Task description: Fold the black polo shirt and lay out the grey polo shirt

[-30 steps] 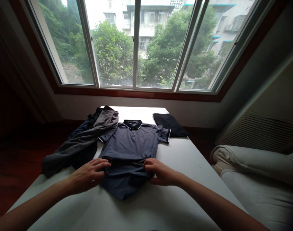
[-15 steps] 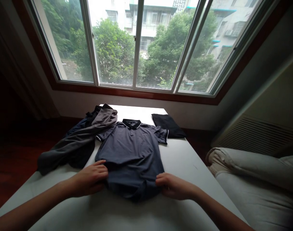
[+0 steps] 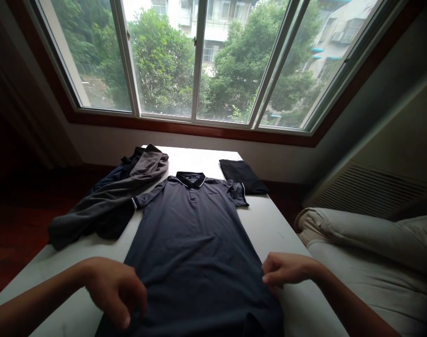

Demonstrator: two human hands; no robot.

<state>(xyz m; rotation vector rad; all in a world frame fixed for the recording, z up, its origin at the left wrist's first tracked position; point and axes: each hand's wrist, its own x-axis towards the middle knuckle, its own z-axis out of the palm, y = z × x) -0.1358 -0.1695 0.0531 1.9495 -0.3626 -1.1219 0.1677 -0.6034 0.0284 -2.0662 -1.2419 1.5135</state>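
Observation:
A dark grey-blue polo shirt (image 3: 195,248) lies front up, its black collar with white trim toward the window. The lower part reaches the bottom of the view, where a small fold shows near the hem. My left hand (image 3: 117,290) is over the shirt's lower left side, fingers loosely bent, with a gap between thumb and forefinger and no cloth visible in it. At the right side edge, my right hand (image 3: 287,270) has its fingers curled together on the cloth. Its inner fingers are partly hidden.
Grey and dark garments (image 3: 108,201) are heaped along the left edge of the white table (image 3: 290,234). Folded black cloth (image 3: 243,177) lies at the far right corner. A pale cushioned seat (image 3: 371,252) stands to the right, and a window (image 3: 195,61) is beyond.
The shirt's lower part has been drawn toward me and lies longer and flatter. My hands have moved apart, the left lower and nearer, the right outward; the left fingers have loosened from the cloth.

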